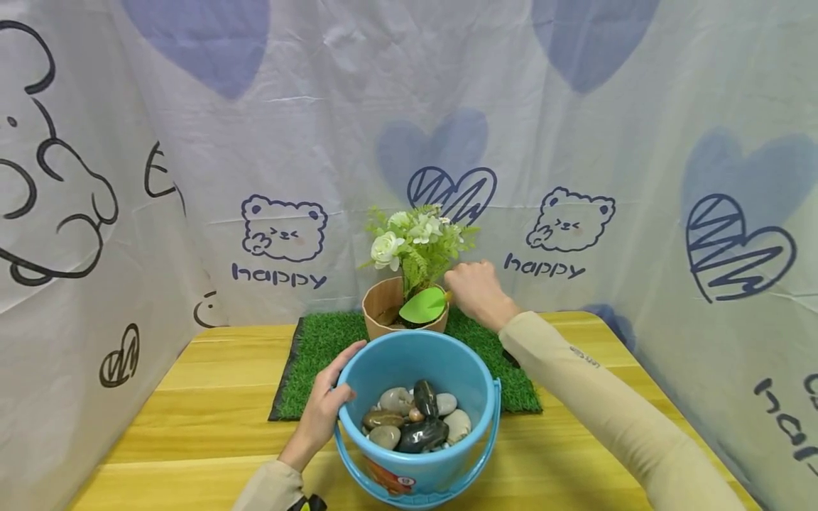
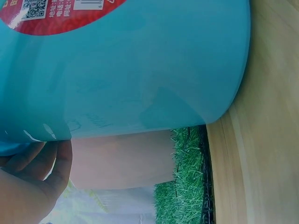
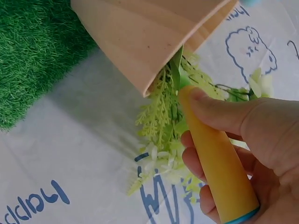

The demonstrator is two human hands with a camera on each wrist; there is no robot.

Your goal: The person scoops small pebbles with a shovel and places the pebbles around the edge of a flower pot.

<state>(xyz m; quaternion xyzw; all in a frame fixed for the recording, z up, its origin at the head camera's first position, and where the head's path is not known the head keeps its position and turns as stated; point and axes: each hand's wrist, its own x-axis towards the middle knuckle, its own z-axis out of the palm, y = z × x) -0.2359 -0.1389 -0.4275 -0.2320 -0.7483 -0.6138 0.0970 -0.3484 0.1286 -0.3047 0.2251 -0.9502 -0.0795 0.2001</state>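
Note:
My left hand [image 1: 321, 408] holds the near-left rim of a blue bucket [image 1: 431, 356], thumb over the edge and fingers against the outer wall. Several smooth stones [image 1: 418, 434], black, grey and brown, lie inside the bucket. In my right hand [image 1: 478, 292] is a toy shovel; the right wrist view shows fingers and thumb wrapped about its yellow handle [image 3: 217, 158]. Its green leaf-shaped blade [image 1: 423, 306] dips over the rim into a tan flowerpot [image 3: 140, 32], beside the stems of white flowers with green foliage [image 1: 418, 241]. The blade's tip is partly hidden in the right wrist view.
The flowerpot stands on a green turf mat [image 1: 319, 365], behind the bucket. Beneath is a wooden table [image 1: 192, 397]. A pale printed curtain [image 1: 319, 142] with hearts and bears encloses the back and sides. The bucket's handle [image 1: 492, 443] hangs down at its front.

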